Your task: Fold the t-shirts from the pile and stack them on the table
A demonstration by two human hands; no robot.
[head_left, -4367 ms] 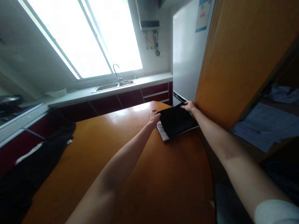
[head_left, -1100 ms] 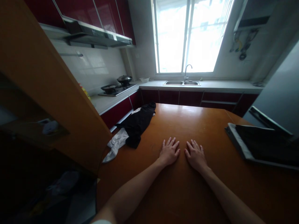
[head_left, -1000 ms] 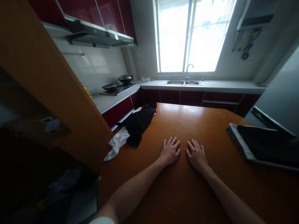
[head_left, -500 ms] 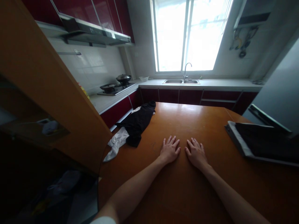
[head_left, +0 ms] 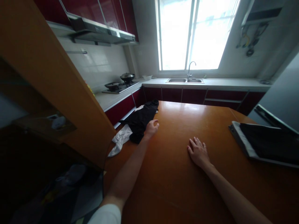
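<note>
My left hand (head_left: 152, 128) is raised at the right edge of a crumpled black garment (head_left: 141, 116), its fingers loosely bent and the thumb apart from them. Nothing shows in its grasp; whether the fingertips touch the cloth I cannot tell. A white cloth (head_left: 122, 137) pokes out from under the black one toward the near left. On the brown wooden table (head_left: 174, 177), my right hand (head_left: 198, 152) lies flat, palm down, with fingers spread.
Folded dark and grey cloth (head_left: 268, 143) lies at the table's right side. Beyond the table, a counter holds a double sink (head_left: 184, 80) and a stove (head_left: 121, 87) with two pans. A wooden partition (head_left: 91, 124) rises along the left edge.
My left hand has lifted off the tabletop and moved left and forward to the black garment. My right hand stays flat on the table. The view has shifted slightly.
</note>
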